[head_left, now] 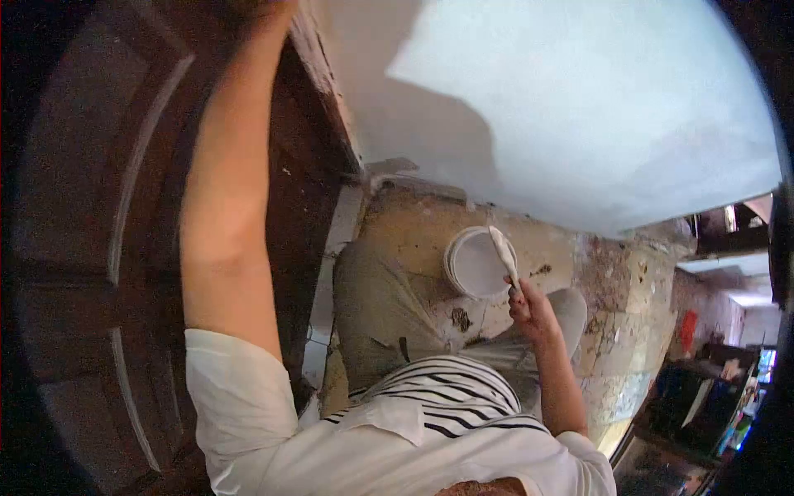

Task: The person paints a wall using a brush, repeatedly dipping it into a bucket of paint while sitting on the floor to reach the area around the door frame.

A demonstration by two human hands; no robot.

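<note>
My right hand (531,309) is wrapped round the handle of a putty knife (503,252), whose blade is coated in white paste and seen nearly edge-on. The blade rises over the right rim of a white bucket (452,266) on the floor between my legs. Pale, smooth material shows inside the bucket. My left arm stretches up along the dark wooden door, and its hand passes beyond the top edge of the view, so the fingers are hidden.
A white wall (571,107) stands in front, with a shadow across its left part. To my left is a dark panelled door (91,248) with a worn frame (324,78). The tiled floor (612,331) is stained. Cluttered shelves (719,397) stand at far right.
</note>
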